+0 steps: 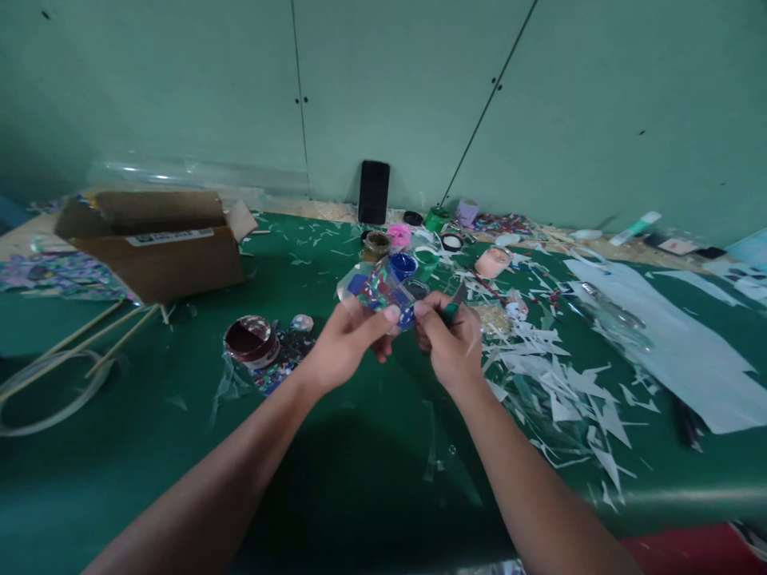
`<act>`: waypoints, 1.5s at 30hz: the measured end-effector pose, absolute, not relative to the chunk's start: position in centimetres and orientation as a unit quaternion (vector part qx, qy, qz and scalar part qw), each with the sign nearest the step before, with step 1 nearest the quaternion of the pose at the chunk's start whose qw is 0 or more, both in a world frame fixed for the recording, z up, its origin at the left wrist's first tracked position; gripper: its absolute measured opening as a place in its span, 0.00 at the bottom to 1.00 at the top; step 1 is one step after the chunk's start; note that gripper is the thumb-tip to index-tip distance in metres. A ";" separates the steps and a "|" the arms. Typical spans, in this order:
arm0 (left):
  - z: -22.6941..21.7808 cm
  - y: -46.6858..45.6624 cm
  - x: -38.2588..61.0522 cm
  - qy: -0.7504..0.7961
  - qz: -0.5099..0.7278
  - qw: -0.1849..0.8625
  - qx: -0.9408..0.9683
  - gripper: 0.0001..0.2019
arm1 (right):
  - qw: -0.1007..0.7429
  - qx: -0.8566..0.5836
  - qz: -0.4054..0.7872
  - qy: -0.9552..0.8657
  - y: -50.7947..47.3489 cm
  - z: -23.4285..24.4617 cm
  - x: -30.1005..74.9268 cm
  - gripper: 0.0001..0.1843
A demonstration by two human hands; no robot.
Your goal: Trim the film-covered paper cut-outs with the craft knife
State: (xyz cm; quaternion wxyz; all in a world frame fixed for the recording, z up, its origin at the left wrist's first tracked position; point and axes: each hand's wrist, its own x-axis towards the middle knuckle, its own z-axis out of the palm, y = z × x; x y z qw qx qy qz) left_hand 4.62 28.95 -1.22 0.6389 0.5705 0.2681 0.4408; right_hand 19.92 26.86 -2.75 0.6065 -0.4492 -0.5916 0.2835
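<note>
While the left hand (341, 343) held a paint-flecked clear piece (377, 289) clamped between thumb and fingers above the green table (180, 359), the right hand (454, 339) was closed around a small green-handled blade (452, 308), its thumb at the piece's right edge. A dark red jar (250, 342) lay left, white scraps (563, 379) right. Beyond stood a blue paint pot (403, 265); farthest, a black phone (374, 192) leaned against the wall (389, 80).

Head-worn view — facing forward and downward, near above the green table (359, 455).
</note>
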 end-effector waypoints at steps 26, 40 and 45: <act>-0.8 27.7 5.9 0.329 0.457 0.610 0.558 0.19 | 0.471 -0.514 0.024 -0.717 26.5 -3.6 19.1 0.04; -0.8 27.9 5.5 0.295 0.395 0.630 0.600 0.18 | 0.437 -0.521 0.013 -0.733 26.5 -3.3 19.5 0.05; -0.7 28.0 5.2 0.266 0.375 0.652 0.603 0.18 | 0.425 -0.519 0.047 -0.740 26.6 -3.2 19.7 0.05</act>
